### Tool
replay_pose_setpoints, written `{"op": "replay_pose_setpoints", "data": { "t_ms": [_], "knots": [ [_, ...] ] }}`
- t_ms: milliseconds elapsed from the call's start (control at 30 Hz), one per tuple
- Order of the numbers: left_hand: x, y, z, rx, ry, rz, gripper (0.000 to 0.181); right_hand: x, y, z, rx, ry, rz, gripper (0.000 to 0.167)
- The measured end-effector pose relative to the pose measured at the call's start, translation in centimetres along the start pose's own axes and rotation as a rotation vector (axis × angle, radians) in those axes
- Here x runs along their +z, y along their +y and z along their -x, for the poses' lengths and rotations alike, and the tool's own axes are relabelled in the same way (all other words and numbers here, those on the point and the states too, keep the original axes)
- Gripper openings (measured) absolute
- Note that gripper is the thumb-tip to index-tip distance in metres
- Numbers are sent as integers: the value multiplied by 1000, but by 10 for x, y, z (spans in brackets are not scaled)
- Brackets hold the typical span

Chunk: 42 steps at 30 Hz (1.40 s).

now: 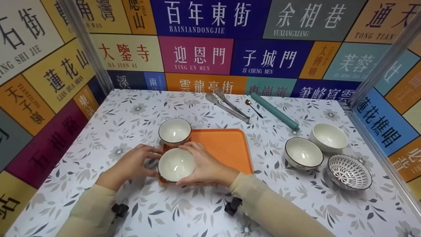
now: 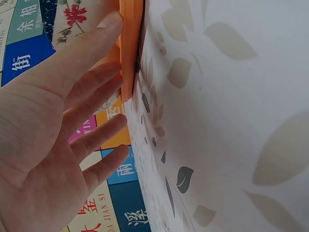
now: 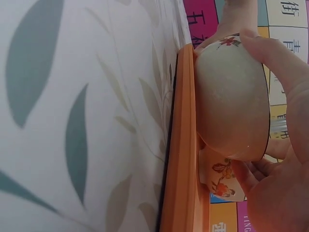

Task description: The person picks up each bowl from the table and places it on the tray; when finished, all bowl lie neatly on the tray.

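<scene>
Here, R hand (image 1: 208, 164) w/ front bowl (image 1: 175, 164) in grip nr L tray edge (image 1: 162, 182), L hand (image 1: 136, 163) loose, room R.

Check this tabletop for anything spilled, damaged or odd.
Nothing looks spilled or damaged. Only the round bowl with a black-and-white patterned inside, at the right, looks odd: the other four round bowls are plain white inside.

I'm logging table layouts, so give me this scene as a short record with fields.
Right hand: grips the near bowl
Left hand: beside that bowl, contact unclear
Tray: orange tray, under both hands' work
Far bowl: tray's far left corner
Right side: patterned bowl, two plain bowls
Back: tongs, small spoon, green cylinder
</scene>
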<state>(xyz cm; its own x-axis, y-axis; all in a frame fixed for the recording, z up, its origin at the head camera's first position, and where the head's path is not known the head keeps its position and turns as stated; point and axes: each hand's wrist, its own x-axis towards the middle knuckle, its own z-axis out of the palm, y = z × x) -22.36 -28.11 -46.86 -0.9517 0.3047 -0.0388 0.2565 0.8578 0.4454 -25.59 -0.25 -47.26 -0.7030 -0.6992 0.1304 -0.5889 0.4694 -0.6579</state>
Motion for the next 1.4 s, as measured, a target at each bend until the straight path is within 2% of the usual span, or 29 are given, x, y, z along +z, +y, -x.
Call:
{"op": "replay_pose_setpoints", "data": {
  "t_ms": [200, 433, 633, 800, 1033, 1267, 1400],
  "knots": [
    [0, -1, 0, -12, -10, 4, 58, -4, 3, 6, -7, -8, -1, 118],
    [-1, -2, 1, -24, -14, 13, 58, -14, 10, 16, -7, 23, 0, 109],
    [-1, -1, 1, -20, -8, 23, 57, -30, 23, 29, -2, 30, 50, 92],
    [-1, -1, 1, -5, -1, 17, 55, -44, 37, 44, 34, 64, 56, 78],
    [-1, 0, 1, -35, -11, 26, 57, -64, 58, 65, 44, 96, 27, 73],
    [1, -1, 1, -23, -1, 38, 57, -87, 76, 88, 66, 128, 39, 69],
    [3, -2, 2, -25, 9, 42, 57, -101, 86, 99, 47, 156, 28, 65]
  ]
}}
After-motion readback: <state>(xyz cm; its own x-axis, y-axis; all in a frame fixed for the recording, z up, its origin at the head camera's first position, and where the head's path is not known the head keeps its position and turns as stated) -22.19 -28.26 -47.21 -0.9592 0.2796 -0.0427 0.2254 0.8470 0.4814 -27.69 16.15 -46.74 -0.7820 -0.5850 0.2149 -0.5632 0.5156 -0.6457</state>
